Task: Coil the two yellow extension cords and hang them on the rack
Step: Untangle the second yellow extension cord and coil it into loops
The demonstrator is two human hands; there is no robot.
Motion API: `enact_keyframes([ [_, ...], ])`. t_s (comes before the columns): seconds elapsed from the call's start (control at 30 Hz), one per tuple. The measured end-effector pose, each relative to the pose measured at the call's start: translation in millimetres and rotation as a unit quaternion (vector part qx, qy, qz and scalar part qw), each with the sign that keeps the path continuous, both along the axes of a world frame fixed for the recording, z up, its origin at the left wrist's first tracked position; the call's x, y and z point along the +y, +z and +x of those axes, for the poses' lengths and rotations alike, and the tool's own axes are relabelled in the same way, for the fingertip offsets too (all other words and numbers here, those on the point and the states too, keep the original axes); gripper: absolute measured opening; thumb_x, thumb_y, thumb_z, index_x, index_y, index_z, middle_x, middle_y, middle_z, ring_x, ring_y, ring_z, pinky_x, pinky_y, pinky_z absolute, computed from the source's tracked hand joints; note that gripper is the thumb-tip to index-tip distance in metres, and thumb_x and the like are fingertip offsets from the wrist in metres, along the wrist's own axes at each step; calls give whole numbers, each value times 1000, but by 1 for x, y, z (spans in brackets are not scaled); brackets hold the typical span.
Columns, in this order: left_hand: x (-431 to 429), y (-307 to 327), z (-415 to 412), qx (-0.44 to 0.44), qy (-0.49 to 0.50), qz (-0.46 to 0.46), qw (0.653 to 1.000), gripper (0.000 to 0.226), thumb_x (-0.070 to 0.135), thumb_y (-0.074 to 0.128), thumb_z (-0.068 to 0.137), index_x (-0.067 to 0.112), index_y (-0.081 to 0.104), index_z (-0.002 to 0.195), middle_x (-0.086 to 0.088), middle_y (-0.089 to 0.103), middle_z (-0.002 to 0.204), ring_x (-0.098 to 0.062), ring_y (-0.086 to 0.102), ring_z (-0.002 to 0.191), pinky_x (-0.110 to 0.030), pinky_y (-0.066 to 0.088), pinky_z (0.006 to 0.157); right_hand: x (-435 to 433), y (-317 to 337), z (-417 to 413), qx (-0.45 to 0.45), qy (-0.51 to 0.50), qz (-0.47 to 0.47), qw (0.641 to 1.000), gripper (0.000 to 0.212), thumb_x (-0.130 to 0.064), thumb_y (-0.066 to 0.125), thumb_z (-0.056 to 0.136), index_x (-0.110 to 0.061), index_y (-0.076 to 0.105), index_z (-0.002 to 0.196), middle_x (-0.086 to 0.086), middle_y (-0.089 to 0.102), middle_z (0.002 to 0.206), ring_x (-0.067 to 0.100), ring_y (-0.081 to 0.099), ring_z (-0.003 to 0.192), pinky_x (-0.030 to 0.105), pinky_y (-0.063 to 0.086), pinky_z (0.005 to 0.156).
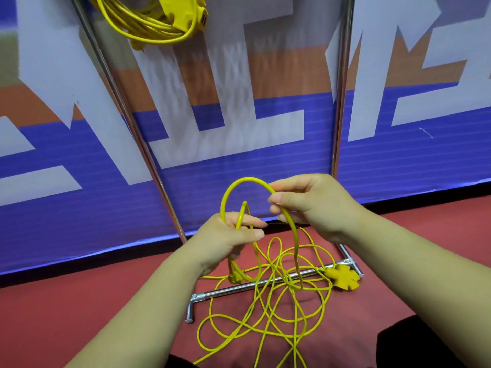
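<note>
One coiled cord [148,25] hangs at the top of the rack [127,115]. The second cord [267,293] lies in a loose tangle on the red floor [79,301], draped over the rack's base bar [239,286], with its socket block [342,277] just beside that bar. The left grip [228,243] clasps a few small loops near one end, and the right grip [313,205] pinches the arch of cord rising between them. Drawing up more length could tighten the crossed strands into a knot or snag the block on the bar, and the held loops could slip apart.
</note>
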State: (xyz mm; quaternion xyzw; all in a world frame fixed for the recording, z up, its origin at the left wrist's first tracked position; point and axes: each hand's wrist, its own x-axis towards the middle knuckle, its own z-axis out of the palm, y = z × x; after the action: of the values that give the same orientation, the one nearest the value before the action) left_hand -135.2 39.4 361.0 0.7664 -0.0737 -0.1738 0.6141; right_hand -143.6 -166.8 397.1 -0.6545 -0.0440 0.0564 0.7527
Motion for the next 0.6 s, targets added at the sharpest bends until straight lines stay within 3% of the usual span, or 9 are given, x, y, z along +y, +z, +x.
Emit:
enact_keyframes([
  [0.2,-27,-15,-1,20,-46,-12,999,31,11,82,79,16,76,109,1,37,62,-12,33,51,-23,30,47,7,3,4,4,-46,46,998,13,0,68,89,-11,73,94,9,75,82,18,75,77,25,59,63],
  [0.3,-37,-22,1,28,-62,13,998,38,29,85,70,21,78,106,4,43,60,-12,33,51,-24,30,50,9,4,7,6,-59,65,996,13,-1,68,90,-10,73,98,9,75,84,17,75,78,23,58,63],
  [0.47,-48,-27,0,25,-82,36,996,37,43,81,65,25,80,98,-9,51,76,-8,39,51,-23,34,53,8,3,9,10,-74,80,994,13,-1,68,90,-8,73,100,11,76,87,19,76,82,22,57,64],
  [0.6,-54,-29,3,16,-55,35,998,32,44,81,69,23,81,93,-4,41,61,-15,30,51,-30,22,55,6,3,13,2,-81,84,993,13,-1,68,90,-9,73,99,10,76,85,18,76,80,22,58,65],
])
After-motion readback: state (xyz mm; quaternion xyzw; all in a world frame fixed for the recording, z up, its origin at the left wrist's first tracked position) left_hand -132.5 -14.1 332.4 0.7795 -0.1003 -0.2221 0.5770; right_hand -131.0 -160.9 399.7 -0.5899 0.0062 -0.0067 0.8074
